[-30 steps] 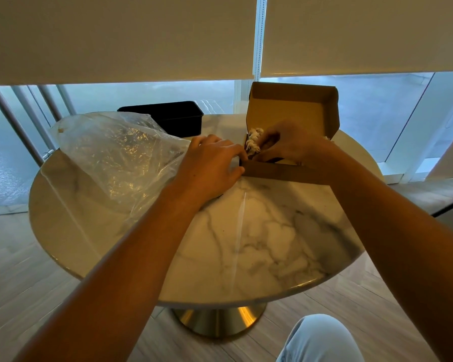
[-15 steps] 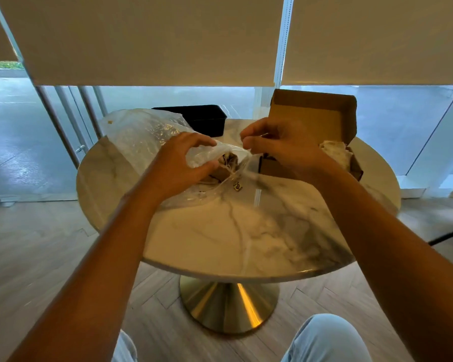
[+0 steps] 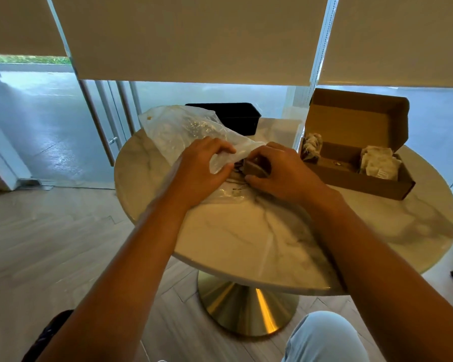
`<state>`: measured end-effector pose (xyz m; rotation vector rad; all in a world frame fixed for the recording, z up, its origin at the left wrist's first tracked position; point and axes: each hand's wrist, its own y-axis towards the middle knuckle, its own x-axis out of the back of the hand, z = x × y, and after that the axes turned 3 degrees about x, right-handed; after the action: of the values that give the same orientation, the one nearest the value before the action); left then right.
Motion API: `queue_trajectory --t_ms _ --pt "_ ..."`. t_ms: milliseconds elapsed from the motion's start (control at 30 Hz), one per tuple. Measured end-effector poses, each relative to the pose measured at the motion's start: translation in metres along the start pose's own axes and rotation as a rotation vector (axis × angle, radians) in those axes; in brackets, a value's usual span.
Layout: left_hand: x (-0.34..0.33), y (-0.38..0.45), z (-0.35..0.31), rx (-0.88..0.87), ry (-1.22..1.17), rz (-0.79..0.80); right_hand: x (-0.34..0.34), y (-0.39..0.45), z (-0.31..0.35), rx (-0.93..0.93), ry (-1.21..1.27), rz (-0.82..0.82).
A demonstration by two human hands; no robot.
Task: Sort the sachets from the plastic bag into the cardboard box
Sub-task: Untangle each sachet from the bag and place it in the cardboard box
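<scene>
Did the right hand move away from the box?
Yes. The right hand left the box and went left to the bag mouth, pinching a brown sachet.

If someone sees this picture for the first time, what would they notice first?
Probably the two hands at the table's centre: the left hand grips the plastic bag, the right hand pinches a brown sachet at its mouth. Next, the open cardboard box on the right, with sachets at both ends.
</scene>
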<state>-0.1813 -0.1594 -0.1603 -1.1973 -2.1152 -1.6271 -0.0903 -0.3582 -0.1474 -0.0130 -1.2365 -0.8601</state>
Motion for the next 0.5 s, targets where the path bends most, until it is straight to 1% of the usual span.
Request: queue_trajectory --t_ms 100,167,267,367,433,500 --pt "-0.002 0.001 -0.002 -0.089 0.161 -0.034 0.001 0.001 -0.003 0.018 0.013 0.020" --pt "-0.003 0.000 -0.006 -0.130 0.216 -0.011 0.005 0.000 -0.003 0.015 0.081 0.000" --pt "-0.002 -0.003 -0.011 -0.155 0.211 0.043 0.013 -0.002 -0.004 -0.043 0.280 -0.033" --pt "0.000 -0.003 -0.015 -0.135 0.160 0.035 0.016 -0.004 -0.003 -0.080 0.510 -0.108" --pt "0.001 -0.004 -0.016 -0.116 0.135 0.029 0.019 -0.005 -0.003 -0.095 0.579 -0.143" --pt "0.001 -0.004 -0.016 -0.112 0.129 0.028 0.020 -0.006 -0.003 -0.098 0.621 -0.141"
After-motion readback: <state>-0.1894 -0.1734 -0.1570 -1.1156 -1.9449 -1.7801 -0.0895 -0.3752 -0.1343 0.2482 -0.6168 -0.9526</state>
